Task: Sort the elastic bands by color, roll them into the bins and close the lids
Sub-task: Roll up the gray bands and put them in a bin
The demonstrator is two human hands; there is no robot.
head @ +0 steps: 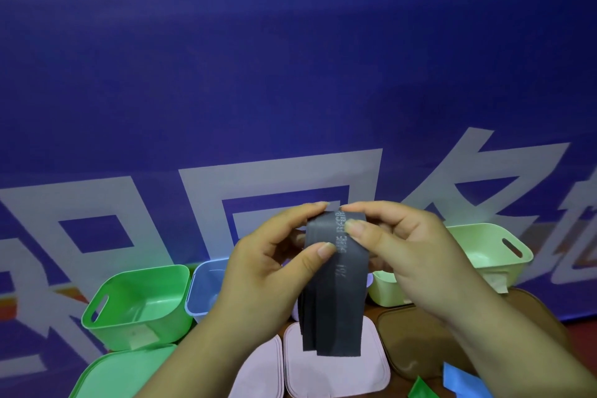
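Blue bin (206,287) half hidden behind left hand (265,281), grey band (336,300) print unreadable, green lid (122,375) cropped below

Left hand (268,275) and right hand (410,252) close together — each pinching the grey band (339,310).

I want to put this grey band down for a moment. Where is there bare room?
Bare banner cloth left of the green bin looks free for the grey band. Nearer you it is crowded: green lid, pink lids, brown lid, a blue band and a green band lie close together.
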